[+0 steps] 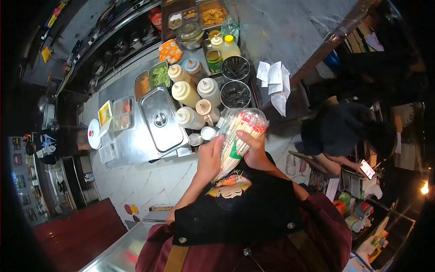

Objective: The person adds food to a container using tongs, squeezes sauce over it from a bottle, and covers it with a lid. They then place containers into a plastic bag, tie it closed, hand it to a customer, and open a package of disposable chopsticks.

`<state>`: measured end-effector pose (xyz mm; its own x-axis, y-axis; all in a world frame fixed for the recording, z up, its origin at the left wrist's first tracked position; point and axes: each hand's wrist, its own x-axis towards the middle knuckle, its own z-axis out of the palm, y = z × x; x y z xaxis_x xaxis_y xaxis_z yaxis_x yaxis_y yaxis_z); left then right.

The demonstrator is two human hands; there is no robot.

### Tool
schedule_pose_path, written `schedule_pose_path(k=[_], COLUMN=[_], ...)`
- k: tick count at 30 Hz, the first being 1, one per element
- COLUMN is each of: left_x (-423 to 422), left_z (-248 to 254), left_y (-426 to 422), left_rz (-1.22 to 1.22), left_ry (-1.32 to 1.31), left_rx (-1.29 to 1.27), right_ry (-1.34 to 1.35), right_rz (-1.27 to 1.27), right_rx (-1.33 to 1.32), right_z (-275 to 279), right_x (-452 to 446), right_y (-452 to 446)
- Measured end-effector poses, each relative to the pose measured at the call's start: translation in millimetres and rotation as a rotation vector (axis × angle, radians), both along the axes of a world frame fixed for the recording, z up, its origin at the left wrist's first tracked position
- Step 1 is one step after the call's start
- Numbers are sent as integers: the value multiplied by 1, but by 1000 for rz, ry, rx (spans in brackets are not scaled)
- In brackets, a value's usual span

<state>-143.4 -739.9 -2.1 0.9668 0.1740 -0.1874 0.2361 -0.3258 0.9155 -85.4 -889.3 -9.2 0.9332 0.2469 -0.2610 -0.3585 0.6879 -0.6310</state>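
Observation:
A clear plastic pack of chopsticks [238, 140], pale sticks with red at the top end and a green mark on the side, is held up in front of my chest. My left hand [210, 158] grips its left side. On the right, my right hand [256, 152] closes round it, thumb lying across the front. The pack tilts, its red end up and to the right. Just beyond it stand two dark perforated cylinders [235, 94] and several squeeze bottles [209, 90].
A lidded steel pan [159, 119] sits on the steel counter [129, 147], near a tub of shredded greens [160, 76]. Paper slips [274, 78] lie on the grey surface to the right. Another person [349, 131] sits at the right holding a phone [367, 169].

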Motion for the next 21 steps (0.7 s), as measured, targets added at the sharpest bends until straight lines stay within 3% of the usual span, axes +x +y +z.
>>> schedule_pose_path(k=[2,6,9,13,17,21], left_x=[-3,-10,-13,-22,-31,6], left_z=[-3,-18,-31,-29,-60,-44], left_y=[0,-3,2,7,13,4], left_rz=[53,220,292,121,53,-43], left_ry=[75,-47,19,155,97,166], left_rx=[56,-123,-259,31,-133,-124], right_ry=[10,78,147,304,485,467], right_rz=[-10,21,28,38,20,27], right_rx=[21,72,90,165,198,285], right_z=[-11,-22,-26,-59,-98,-92], right_x=[0,2,1,-3,-8,3], right_y=[1,-1,0,-7,-12,-18])
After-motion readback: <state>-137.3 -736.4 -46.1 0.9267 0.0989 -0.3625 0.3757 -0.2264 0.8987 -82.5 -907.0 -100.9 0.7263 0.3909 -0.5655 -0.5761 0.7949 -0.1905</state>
